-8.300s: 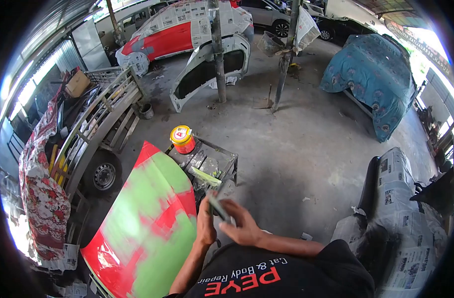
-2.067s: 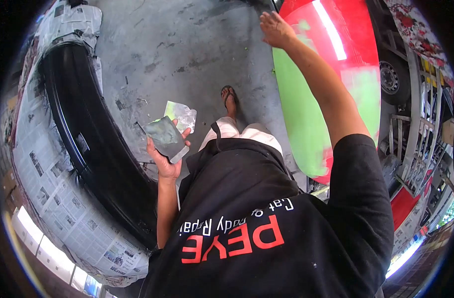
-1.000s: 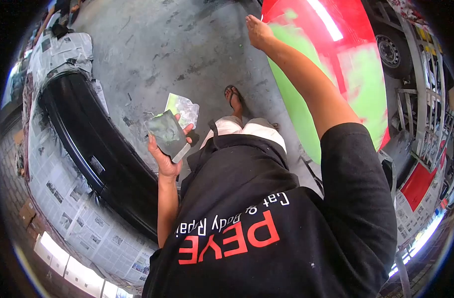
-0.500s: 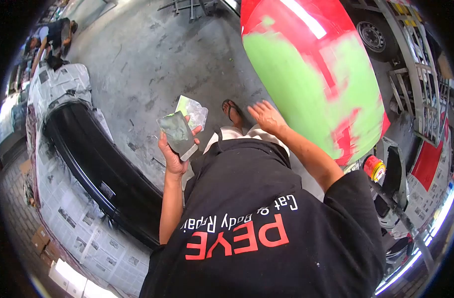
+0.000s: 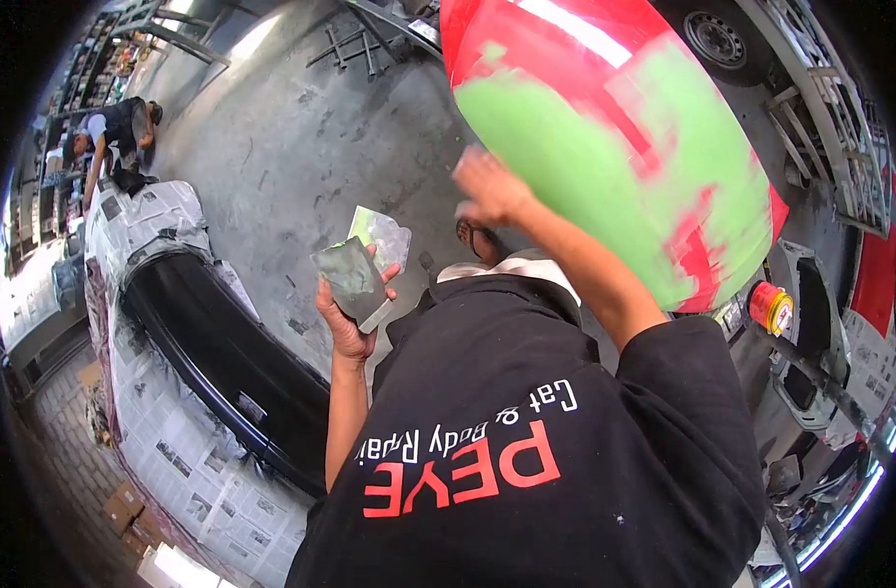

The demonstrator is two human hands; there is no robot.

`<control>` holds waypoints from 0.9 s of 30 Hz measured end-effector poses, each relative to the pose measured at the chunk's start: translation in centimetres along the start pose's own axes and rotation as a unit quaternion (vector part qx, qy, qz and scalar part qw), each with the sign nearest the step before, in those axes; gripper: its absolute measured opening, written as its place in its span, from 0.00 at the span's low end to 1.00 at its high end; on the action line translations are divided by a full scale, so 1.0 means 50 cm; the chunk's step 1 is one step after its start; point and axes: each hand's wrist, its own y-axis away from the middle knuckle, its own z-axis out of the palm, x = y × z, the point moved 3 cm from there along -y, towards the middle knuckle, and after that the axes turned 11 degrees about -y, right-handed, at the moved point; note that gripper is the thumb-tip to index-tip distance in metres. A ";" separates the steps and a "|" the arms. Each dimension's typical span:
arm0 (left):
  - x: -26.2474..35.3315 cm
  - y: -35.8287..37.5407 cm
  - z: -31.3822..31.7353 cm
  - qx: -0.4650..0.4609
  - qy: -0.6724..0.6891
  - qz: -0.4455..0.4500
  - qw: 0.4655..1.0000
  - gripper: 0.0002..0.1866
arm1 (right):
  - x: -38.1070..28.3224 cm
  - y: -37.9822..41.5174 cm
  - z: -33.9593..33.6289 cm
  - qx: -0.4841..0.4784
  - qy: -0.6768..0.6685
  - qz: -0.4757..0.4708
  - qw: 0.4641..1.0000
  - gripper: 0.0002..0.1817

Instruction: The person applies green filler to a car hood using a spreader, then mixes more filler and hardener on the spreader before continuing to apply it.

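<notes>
My left hand (image 5: 346, 331) is closed around a dark grey-green rectangular sheet (image 5: 350, 277) with a pale lower edge. Behind this, a whitish plate (image 5: 390, 238) smeared with yellow-green shows in the same grip. My right hand (image 5: 495, 188), blurred by motion, is raised with its fingers stretched out and thumb apart, and nothing shows in it. It is nearest the left edge of a big curved red car panel (image 5: 653, 162), most of which is covered in light green patches.
A long black glossy car part (image 5: 213, 353) lies on newspaper (image 5: 208, 490) at left. A person (image 5: 124, 137) bends beyond it. A red-and-yellow tin (image 5: 771, 307) stands right of the panel. A wheel (image 5: 714, 41) and a metal frame (image 5: 815, 108) are at the far right.
My right hand has lifted away from my body, up and left in view. The view has shifted, showing more of the shelves at left. The left hand keeps its grip.
</notes>
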 end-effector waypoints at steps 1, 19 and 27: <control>0.006 0.009 -0.003 0.001 0.001 0.002 1.000 0.46 | -0.052 0.018 0.062 -0.008 -0.050 -0.087 0.995 0.43; 0.034 -0.002 0.022 -0.052 0.015 0.030 0.998 0.46 | -0.044 0.027 0.033 -0.117 0.088 -0.058 0.988 0.36; 0.032 0.013 0.020 -0.056 0.042 0.027 0.997 0.46 | -0.127 0.039 0.052 0.035 -0.296 0.030 0.954 0.23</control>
